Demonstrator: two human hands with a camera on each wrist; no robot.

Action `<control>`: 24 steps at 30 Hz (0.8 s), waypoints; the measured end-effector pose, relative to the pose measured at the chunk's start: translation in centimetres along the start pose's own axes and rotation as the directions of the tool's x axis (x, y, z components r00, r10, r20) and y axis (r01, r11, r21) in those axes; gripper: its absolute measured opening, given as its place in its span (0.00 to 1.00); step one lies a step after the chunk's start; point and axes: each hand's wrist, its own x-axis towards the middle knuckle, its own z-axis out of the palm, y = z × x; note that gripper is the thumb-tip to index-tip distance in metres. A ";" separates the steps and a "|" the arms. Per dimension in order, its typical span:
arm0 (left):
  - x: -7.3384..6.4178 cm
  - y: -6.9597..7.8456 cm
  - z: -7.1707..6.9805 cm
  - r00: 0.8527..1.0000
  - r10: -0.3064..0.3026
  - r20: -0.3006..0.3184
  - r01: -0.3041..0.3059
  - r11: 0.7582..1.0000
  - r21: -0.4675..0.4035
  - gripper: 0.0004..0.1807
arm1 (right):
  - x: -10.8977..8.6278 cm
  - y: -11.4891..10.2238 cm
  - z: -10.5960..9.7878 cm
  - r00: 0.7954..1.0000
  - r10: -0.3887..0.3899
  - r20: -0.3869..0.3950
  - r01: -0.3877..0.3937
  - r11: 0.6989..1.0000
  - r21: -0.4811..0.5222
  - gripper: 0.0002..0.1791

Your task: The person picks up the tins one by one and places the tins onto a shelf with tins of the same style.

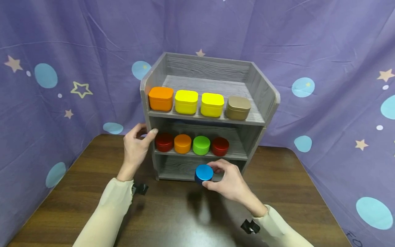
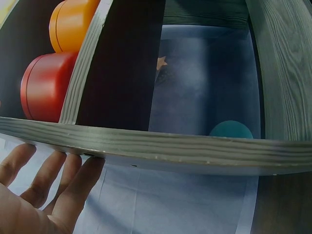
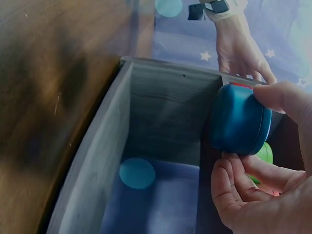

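Note:
My right hand pinches a round blue tin between thumb and fingers, in front of the bottom compartment of a grey wooden shelf. In the right wrist view the same tin is held on its side relative to the camera, thumb on one side and fingertips on the other. My left hand holds the shelf's left side panel at middle height, thumb at the front edge and fingers against the outer face. Nearest to that thumb stands a round dark red tin on the middle board.
Along the middle board are also an orange tin, a green tin and another red tin. Above stand a squarish orange tin, two yellow ones and a gold-brown one. Purple cloth hangs behind the brown table.

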 end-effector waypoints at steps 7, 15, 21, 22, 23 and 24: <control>-0.1 0.0 0.0 1.000 -0.011 0.006 0.011 1.000 -0.010 0.14 | -0.2 0.4 -1.9 0.998 -0.005 -0.062 0.003 1.000 -0.029 0.25; 0.1 0.1 0.0 1.000 0.007 -0.006 -0.007 1.000 -0.009 0.14 | -0.4 0.8 -3.9 0.994 -0.010 -0.112 0.004 0.998 -0.055 0.25; 0.1 0.0 0.0 1.000 0.006 -0.007 -0.006 1.000 -0.003 0.14 | -0.7 0.7 -4.9 0.991 0.030 -0.127 -0.037 0.998 -0.050 0.25; 0.0 0.0 0.0 1.000 0.005 -0.008 -0.005 1.000 -0.001 0.14 | -0.7 0.7 -5.1 0.991 0.035 -0.131 -0.042 0.998 -0.049 0.25; 0.0 0.0 0.0 1.000 0.004 -0.008 -0.004 1.000 0.000 0.14 | -0.7 0.8 -5.3 0.990 0.042 -0.135 -0.049 0.998 -0.047 0.25; 0.0 0.0 0.0 1.000 0.001 -0.007 -0.001 1.000 0.001 0.14 | -0.7 0.8 -5.5 0.989 0.045 -0.142 -0.052 0.998 -0.048 0.25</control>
